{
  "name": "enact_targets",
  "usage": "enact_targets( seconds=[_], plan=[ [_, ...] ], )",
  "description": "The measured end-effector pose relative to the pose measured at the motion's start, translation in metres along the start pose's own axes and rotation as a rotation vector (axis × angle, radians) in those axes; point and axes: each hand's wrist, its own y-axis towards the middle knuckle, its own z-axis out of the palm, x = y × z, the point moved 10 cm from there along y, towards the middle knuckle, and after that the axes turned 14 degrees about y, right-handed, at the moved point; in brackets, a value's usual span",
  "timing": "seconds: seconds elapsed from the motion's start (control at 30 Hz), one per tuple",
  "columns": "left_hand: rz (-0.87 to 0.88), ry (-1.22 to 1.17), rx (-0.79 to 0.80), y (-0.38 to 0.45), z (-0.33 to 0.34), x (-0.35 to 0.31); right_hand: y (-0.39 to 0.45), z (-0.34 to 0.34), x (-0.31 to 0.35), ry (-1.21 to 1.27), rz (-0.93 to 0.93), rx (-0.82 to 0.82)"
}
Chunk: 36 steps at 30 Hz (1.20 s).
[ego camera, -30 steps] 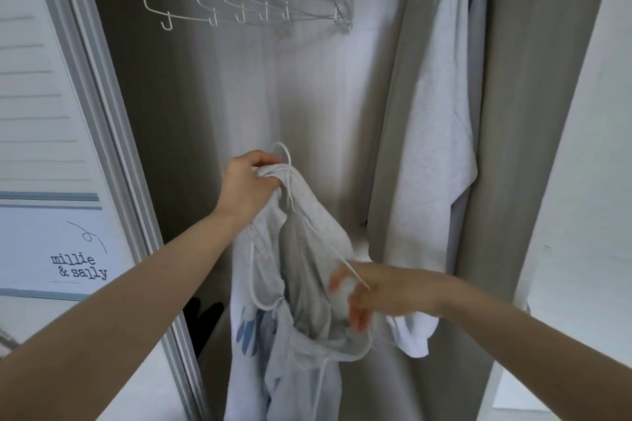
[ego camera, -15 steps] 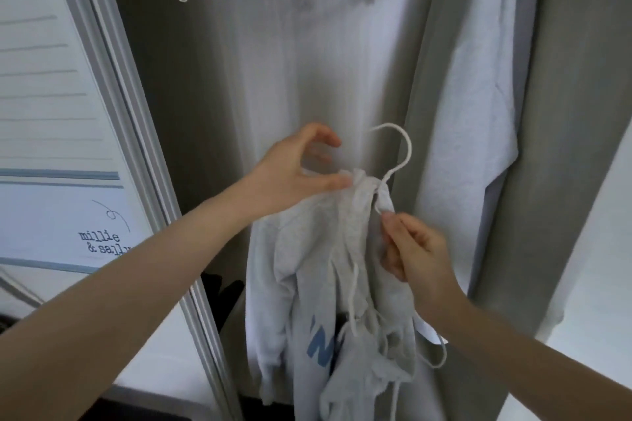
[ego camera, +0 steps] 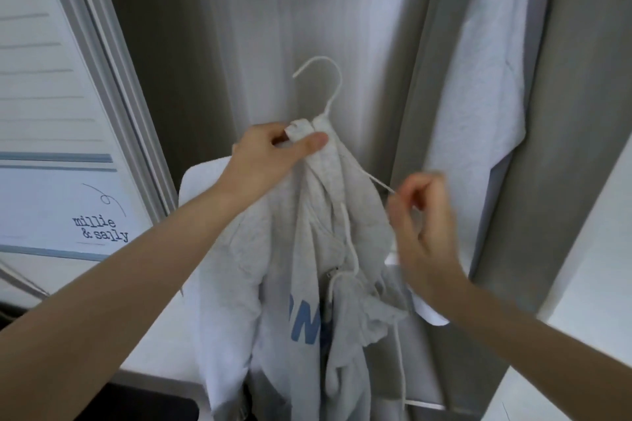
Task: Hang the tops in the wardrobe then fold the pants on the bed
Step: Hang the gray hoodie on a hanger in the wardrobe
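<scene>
Head view, open wardrobe, left hand gripping hoodie collar, right hand pinching hanger arm

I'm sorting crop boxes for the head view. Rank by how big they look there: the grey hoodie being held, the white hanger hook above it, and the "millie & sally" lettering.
1. grey hoodie, by far the largest.
2. "millie & sally" lettering.
3. white hanger hook, a little smaller; these two are close, and depth differs.

Sliding door frame at left, pale grey, running diagonally. Beside it, a white panel with horizontal ridges and grey bands, bearing a printed label reading "millie & sally" beneath a thin curled line.
</scene>
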Motion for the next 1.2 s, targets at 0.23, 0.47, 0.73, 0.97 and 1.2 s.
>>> enact_targets(
  seconds=[0.23,0.47,0.73,0.97,1.2],
  plan=[
    [-0.179,-0.436,0.012,0.012,-0.024,0.028,-0.082,0.088,-0.112,-0.023,0.631,0.638],
    [-0.183,-0.486,-0.070,0.007,-0.048,0.049,-0.124,0.129,-0.070,0.090,0.638,1.087],
    [-0.173,-0.378,-0.124,-0.011,-0.082,0.080,-0.099,0.049,-0.087,-0.919,0.233,1.307],
    [-0.063,-0.080,-0.127,-0.014,-0.086,0.072,-0.009,0.021,-0.029,-1.110,-0.118,1.126],
    [0.048,0.206,0.052,-0.024,-0.025,0.052,0.044,0.018,0.024,-0.977,-0.235,0.966]
  ],
)
